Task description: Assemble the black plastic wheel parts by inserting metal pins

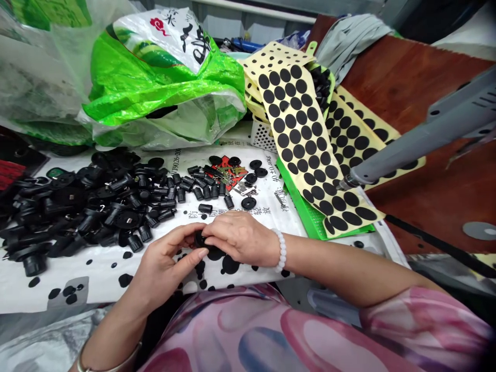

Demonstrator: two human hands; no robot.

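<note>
My left hand (166,261) holds a small round black plastic part (200,238) between thumb and fingers, near the front edge of the table. Over the same part, my right hand (242,238) has its fingers closed on it, hiding most of its shape. Just beyond my hands lie several loose black knobs (199,194) and flat black discs (248,203). To the left spreads a large heap of black plastic knobs and discs (93,201). Round black stickers (231,263) dot the white table covering beneath and beside my hands.
A cream sheet of round black stickers (298,134) leans over a green tray (302,204) at the right. A grey electric screwdriver (411,139) angles in from the right. Green and white plastic bags (163,82) stand behind. Small metal pieces lie on a red print (228,173).
</note>
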